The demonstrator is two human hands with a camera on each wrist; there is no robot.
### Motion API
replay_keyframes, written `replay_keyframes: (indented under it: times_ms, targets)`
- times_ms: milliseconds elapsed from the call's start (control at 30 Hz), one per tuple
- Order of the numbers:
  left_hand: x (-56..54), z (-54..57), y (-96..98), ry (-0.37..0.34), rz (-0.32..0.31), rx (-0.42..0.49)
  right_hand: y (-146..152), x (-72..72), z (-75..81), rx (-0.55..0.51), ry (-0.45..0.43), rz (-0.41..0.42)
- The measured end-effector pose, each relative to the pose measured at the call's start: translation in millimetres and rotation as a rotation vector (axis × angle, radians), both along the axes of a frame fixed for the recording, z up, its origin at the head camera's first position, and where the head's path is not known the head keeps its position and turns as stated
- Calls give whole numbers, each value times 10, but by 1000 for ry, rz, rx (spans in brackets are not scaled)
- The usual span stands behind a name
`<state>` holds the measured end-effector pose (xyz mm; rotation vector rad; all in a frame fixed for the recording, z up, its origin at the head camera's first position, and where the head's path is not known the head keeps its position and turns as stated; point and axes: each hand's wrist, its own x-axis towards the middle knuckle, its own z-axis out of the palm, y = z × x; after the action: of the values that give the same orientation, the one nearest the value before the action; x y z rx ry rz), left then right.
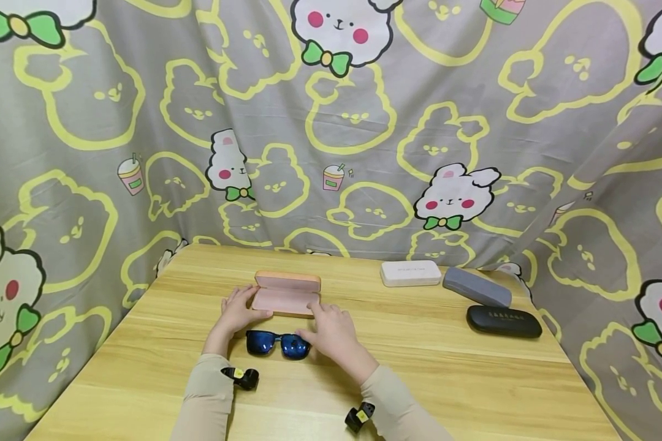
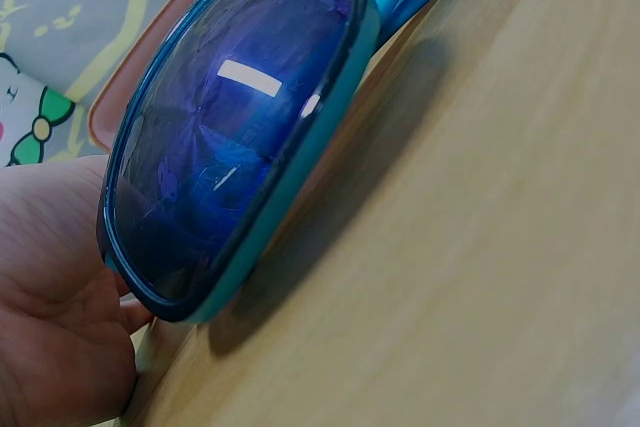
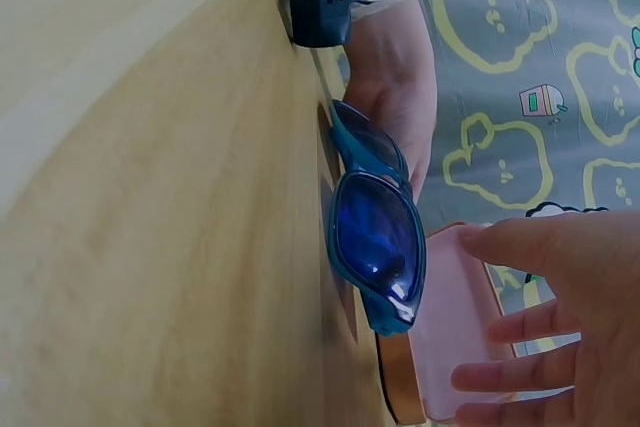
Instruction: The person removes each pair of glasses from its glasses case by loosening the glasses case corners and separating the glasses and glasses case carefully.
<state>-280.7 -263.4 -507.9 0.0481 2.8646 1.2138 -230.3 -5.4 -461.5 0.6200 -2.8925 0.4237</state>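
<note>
An orange glasses case (image 1: 288,283) with a pink lining lies open on the table, its lid raised at the back. My left hand (image 1: 238,310) holds the case's left end, with the thumb along the front edge. At the right end is my right hand (image 1: 333,334), fingers spread and straight, a fingertip right at the front corner. In front of the case lie dark-framed sunglasses (image 1: 295,346) with blue mirrored lenses. The right thumb comes close to their right lens. Much of the left hand (image 2: 60,287) is hidden behind the sunglasses (image 2: 230,137) in the left wrist view.
Toward the back right of the wooden table (image 1: 463,380) lie a white case (image 1: 410,274), a grey-blue case (image 1: 477,286) and a black case (image 1: 504,321), all closed. A patterned curtain (image 1: 358,165) hangs behind the table.
</note>
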Motion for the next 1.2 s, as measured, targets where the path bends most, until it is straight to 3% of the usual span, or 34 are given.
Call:
replay_keyframes:
  times_ms: [467,733,1200]
  targets:
    - [30,22,-12,-3,9,-23,26,-100,49,-33,39,-6]
    - [21,13,-6,0,12,-2,45,-188,70,-68,167,15]
    - [15,15,15,-2,5,-10,31,-368,221,-64,165,-35]
